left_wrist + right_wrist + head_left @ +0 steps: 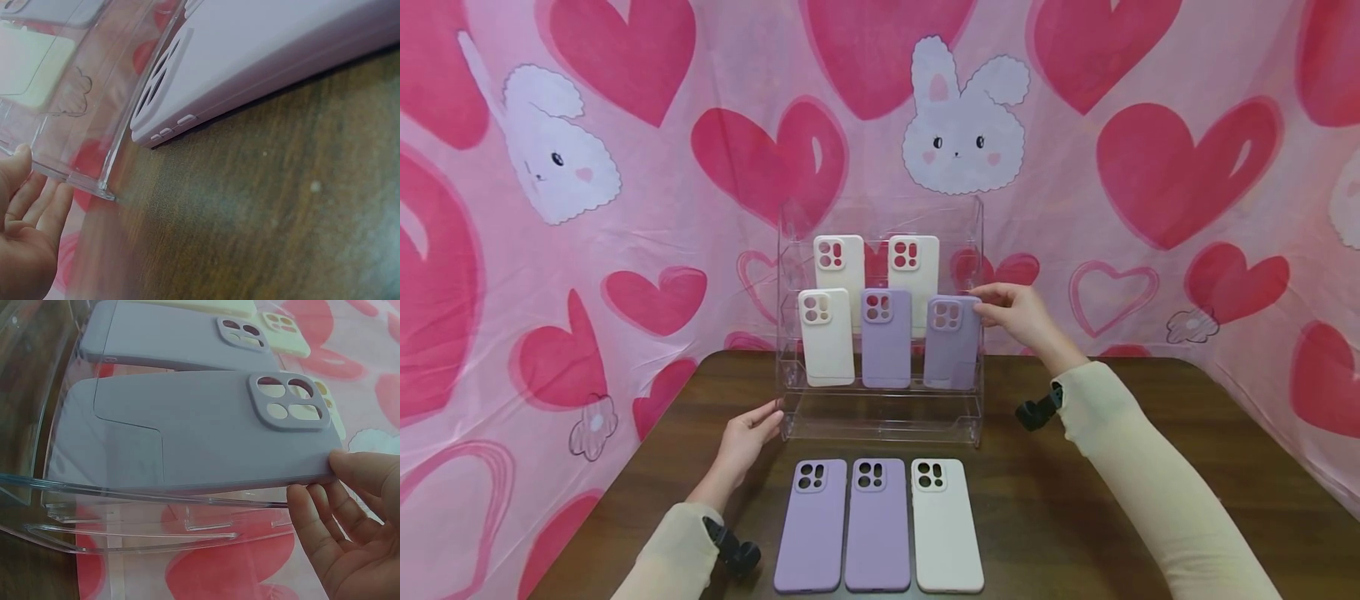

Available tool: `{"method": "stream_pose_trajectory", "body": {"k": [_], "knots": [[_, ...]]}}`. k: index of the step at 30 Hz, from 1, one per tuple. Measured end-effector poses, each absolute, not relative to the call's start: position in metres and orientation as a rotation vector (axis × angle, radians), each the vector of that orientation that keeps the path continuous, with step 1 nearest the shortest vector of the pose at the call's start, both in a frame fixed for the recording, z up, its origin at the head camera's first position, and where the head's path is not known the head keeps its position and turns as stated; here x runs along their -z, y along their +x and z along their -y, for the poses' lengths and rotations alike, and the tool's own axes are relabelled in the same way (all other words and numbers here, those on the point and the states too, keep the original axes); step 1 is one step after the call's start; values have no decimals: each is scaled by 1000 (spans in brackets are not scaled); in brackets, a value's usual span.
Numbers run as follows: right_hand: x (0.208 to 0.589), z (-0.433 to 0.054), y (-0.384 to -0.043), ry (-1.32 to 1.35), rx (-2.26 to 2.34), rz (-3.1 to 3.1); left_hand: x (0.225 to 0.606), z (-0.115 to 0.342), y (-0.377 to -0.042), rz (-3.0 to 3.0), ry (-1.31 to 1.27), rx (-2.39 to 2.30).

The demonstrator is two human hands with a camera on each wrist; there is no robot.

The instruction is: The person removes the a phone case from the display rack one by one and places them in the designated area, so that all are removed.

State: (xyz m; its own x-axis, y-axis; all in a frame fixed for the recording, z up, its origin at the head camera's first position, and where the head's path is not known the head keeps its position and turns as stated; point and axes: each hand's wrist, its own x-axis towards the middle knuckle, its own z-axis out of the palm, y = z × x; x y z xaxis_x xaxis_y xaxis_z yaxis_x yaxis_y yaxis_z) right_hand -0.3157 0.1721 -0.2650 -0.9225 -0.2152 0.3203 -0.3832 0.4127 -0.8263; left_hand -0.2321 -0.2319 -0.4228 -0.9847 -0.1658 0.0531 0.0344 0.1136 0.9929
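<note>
no readable text or labels anywhere

Five cases (887, 337) in rack (880, 417); three cases (877, 523) before it.

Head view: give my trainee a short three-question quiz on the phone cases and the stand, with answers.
1. True or false: the right hand touches the purple case at the right end of the clear stand's middle shelf.
2. How many cases lie flat on the table in front of the stand?
A. two
B. three
C. five
3. What does the left hand touch?

Key:
1. True; its fingers are at that case's top corner.
2. B: two purple, one cream.
3. The stand's lower left edge.
</note>
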Motion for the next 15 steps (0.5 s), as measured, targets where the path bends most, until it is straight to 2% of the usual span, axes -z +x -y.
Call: {"method": "stream_pose_trajectory", "body": {"k": [15], "knots": [[266,-172,-314,602,-1535,2460,422,233,-231,2227,131,1992]]}}
